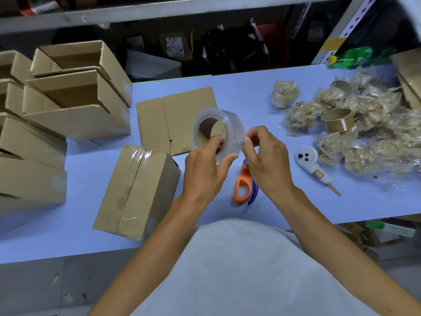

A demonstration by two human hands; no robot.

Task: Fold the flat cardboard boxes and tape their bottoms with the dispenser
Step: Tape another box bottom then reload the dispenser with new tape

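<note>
Above the tabletop [262,87], left hand [205,169] is gripping a clear tape roll [217,133] steady while right hand [265,160] is pinching its starter tab [237,143], presumably to free it; a taped box [136,192] is lying near the front edge.

Nothing clear enough to read. Red-edged sticker on white tool [312,164] at three o'clock, printed tab on tape roll [218,133]: both too blurry.

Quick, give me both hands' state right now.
Left hand: holding the tape roll, fingers through its core.
Right hand: pinching the tape's start tab.
</note>
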